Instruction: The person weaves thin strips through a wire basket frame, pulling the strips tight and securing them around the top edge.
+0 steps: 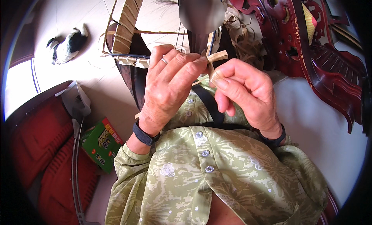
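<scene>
One pale strip [212,74], likely light, pliant, best held by its flats, is pinched by my right hand [248,89] at one o'clock; whether my left hand [170,75] grips, I can't tell.

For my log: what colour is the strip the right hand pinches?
The strip is pale tan, seen in the head view.

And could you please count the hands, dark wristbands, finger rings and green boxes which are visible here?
Hands: 2 (left hand, right hand)
Dark wristbands: 2
Finger ring: 1
Green box: 1
Total: 6
</scene>
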Action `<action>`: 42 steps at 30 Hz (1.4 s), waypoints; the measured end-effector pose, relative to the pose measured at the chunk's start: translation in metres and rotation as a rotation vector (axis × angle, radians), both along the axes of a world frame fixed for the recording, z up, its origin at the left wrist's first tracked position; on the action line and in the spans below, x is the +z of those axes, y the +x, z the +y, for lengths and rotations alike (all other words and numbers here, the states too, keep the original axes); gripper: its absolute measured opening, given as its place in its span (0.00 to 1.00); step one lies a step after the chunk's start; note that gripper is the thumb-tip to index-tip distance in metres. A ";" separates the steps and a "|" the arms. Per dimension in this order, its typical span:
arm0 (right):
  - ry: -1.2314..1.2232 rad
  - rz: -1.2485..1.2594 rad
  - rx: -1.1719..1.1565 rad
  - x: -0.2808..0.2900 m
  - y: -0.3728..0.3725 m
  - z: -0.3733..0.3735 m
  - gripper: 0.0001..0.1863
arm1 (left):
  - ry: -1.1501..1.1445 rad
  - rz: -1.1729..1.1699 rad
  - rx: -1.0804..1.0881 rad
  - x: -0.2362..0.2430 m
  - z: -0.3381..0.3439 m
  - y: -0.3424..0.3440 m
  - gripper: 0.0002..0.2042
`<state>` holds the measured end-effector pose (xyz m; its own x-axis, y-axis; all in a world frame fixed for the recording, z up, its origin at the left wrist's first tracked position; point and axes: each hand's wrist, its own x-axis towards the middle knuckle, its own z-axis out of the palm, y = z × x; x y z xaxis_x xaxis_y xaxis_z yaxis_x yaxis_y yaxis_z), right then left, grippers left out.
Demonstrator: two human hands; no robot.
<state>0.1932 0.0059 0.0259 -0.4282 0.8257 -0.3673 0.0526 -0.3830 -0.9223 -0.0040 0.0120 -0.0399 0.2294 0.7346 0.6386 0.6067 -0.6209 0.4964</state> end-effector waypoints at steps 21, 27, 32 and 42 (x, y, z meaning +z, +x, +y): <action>1.089 -0.452 0.401 0.014 -0.001 0.064 0.17 | -0.452 -0.140 -0.109 0.034 -0.002 -0.014 0.05; 0.927 -0.336 0.489 0.019 -0.011 0.096 0.11 | -0.578 -0.136 -0.125 0.042 0.001 -0.018 0.04; 1.028 -0.259 0.468 0.014 -0.016 0.099 0.09 | -0.639 -0.095 -0.086 0.042 -0.002 -0.019 0.03; 1.421 -0.370 0.218 -0.009 -0.021 0.098 0.06 | -0.681 -0.275 0.083 0.040 -0.001 -0.005 0.04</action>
